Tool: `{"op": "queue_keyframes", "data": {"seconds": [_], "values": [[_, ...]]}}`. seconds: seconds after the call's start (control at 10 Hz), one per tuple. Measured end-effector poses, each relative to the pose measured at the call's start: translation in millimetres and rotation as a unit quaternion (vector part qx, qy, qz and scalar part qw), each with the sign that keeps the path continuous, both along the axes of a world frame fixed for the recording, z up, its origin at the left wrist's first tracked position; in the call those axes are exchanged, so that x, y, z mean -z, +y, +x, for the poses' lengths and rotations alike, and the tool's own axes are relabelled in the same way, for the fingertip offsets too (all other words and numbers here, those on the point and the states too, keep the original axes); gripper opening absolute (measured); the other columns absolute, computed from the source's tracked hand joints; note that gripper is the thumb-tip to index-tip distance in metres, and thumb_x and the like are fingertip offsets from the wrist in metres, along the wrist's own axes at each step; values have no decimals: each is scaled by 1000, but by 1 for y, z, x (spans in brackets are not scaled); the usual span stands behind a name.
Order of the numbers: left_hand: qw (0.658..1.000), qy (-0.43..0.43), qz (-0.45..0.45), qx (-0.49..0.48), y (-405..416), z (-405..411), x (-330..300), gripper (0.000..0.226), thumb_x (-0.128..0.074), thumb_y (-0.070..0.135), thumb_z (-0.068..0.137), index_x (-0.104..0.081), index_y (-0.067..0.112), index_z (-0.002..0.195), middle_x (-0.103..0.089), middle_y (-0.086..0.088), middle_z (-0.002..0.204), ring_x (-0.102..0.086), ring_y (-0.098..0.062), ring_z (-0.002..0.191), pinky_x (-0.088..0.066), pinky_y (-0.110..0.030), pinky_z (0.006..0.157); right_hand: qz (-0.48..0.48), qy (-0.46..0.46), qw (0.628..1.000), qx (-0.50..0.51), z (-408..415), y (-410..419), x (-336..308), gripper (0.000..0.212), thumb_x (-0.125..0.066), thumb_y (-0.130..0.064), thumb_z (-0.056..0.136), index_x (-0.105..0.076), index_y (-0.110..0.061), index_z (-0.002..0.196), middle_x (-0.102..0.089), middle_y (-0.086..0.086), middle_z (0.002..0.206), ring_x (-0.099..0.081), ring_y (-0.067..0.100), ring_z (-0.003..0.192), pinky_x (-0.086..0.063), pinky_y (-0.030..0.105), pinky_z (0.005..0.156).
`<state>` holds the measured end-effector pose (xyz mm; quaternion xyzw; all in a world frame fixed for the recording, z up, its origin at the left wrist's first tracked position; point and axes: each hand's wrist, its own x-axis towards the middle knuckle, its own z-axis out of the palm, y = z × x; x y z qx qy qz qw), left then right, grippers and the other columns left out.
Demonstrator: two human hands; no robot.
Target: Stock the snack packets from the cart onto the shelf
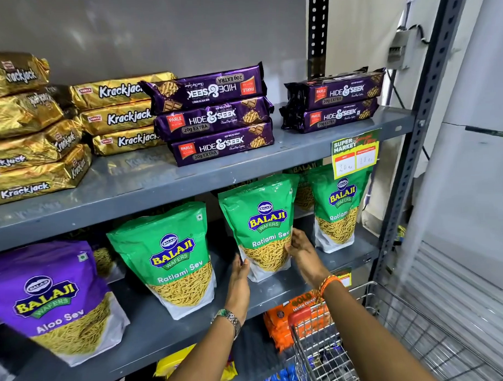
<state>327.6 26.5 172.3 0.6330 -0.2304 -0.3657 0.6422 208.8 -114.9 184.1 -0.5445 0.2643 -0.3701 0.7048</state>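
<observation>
Grey steel shelving (187, 178) fills my view, backed by a plain wall. On the upper shelf I note gold Krackjack packs (116, 118) stacked beside purple Hide & Seek packs (216, 117), with a price tag (354, 154) hanging from the shelf edge. On the middle shelf (152, 330) a green Ratlami Sev pouch (260, 224) stands upright between two matching pouches. My left hand (239, 279) presses flat against its lower left side and my right hand (302, 250) against its lower right, so both hands clasp the pouch between open palms. A purple Aloo Sev pouch (57, 299) stands at far left. The wire cart (392, 342) sits at lower right, just below my right forearm.
</observation>
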Motion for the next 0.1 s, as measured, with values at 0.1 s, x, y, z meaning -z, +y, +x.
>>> {"op": "queue_keyframes", "data": {"seconds": [0.1], "values": [[999, -33, 25, -7, 9, -2, -7, 58, -42, 40, 101, -20, 33, 154, -20, 10, 163, -22, -13, 150, -18, -38, 122, 37, -15, 998, 52, -4, 5, -7, 51, -45, 13, 96, -42, -10, 142, -53, 10, 140, -47, 26, 133, -46, 33, 101]]}}
